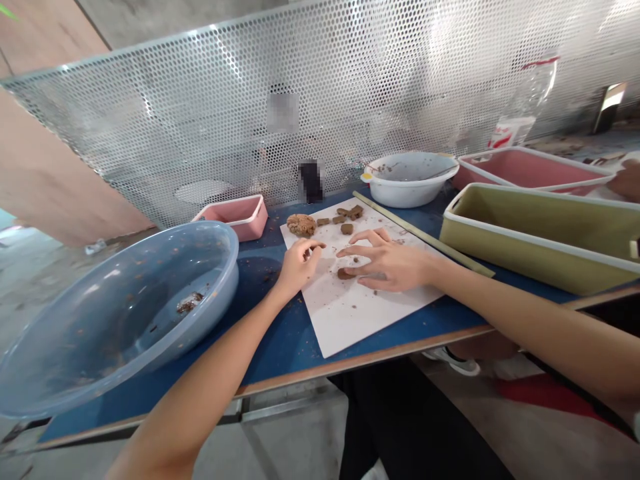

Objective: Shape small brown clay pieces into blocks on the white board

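Note:
Both my hands rest on a white sheet lying on the blue table. My left hand is curled, its fingertips pinched on something too small to make out. My right hand has its fingers spread, thumb and fingertips pressing down beside a small brown clay piece. At the sheet's far edge sit a rough brown clay lump and several small brown clay pieces.
A large clear blue bowl overhangs the table's left side. A small pink tray, a white bowl, an olive tray, a pink tray and a long stick surround the sheet. Perforated metal screen behind.

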Action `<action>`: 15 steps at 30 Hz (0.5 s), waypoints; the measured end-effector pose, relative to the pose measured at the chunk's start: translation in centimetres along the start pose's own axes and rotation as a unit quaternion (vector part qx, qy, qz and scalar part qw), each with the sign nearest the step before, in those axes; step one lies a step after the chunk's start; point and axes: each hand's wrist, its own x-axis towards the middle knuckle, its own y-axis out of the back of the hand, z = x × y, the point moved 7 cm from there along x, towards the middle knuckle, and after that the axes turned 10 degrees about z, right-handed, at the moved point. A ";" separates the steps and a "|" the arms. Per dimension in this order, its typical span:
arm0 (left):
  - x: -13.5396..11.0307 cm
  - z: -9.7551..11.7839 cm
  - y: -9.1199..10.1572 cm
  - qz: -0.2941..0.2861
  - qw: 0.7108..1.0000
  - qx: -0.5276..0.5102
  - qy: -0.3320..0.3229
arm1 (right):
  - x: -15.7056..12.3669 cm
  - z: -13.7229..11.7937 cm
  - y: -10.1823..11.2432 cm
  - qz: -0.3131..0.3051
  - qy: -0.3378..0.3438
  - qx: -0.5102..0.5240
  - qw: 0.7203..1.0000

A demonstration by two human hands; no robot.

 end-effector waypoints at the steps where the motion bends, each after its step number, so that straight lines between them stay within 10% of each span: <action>1: 0.0 0.0 0.0 0.000 1.000 0.000 0.001 | 0.0 -0.1 0.0 -0.005 0.001 0.001 1.000; 15: -0.1 0.1 -0.1 -0.001 1.000 0.004 -0.005 | 0.1 0.0 0.0 0.025 0.006 0.019 0.999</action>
